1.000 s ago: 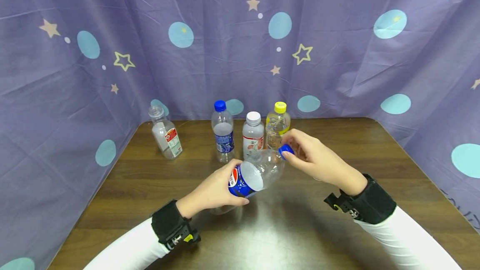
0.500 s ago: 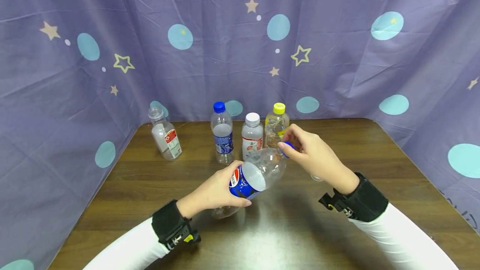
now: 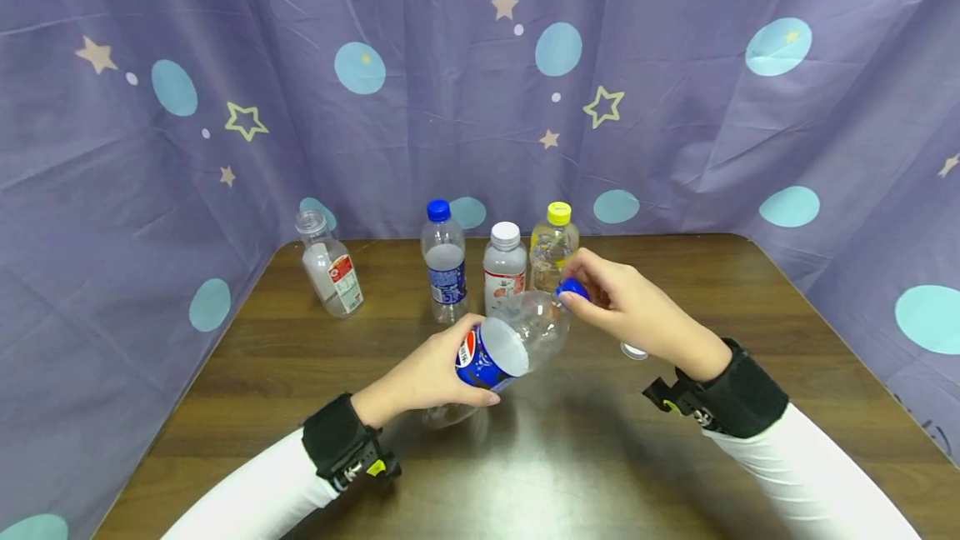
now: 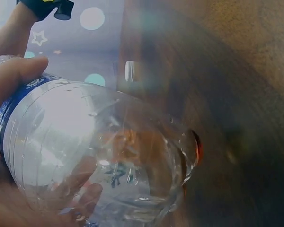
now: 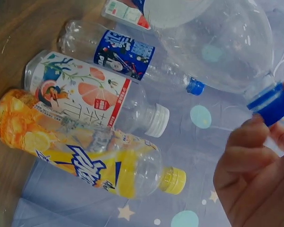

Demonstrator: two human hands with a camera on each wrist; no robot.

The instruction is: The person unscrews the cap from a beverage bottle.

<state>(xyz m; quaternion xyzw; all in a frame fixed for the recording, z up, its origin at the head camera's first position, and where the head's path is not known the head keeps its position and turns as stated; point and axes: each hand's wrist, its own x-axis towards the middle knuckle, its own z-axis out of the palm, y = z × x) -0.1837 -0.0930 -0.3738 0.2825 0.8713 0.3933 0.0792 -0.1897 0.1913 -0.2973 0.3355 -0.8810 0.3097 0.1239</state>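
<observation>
A large clear cola bottle (image 3: 538,325) with a blue label lies tilted in the air, its neck toward the upper right. My left hand (image 3: 431,369) grips it round the label, and the clear base shows beneath that hand. In the left wrist view the bottle's ribbed lower part (image 4: 85,127) fills much of the picture. At the neck, the thumb and fingers of my right hand (image 3: 630,302) pinch a blue cap (image 3: 573,288). The right wrist view shows this cap (image 5: 270,103) on the bottle's mouth, with part of the fingers cut off by the frame edge.
Behind the cola bottle stand a blue-capped bottle (image 3: 447,283), a white-capped bottle (image 3: 504,269) and a yellow-capped bottle (image 3: 553,244). An uncapped bottle (image 3: 332,269) stands at the back left. A loose white cap (image 3: 634,352) lies on the wooden table (image 3: 720,290) beyond my right wrist.
My right fingers have turned over the blue cap and come back, showing more of it again. The white cap has come into sight from behind that hand. The cola bottle stays nearly in place.
</observation>
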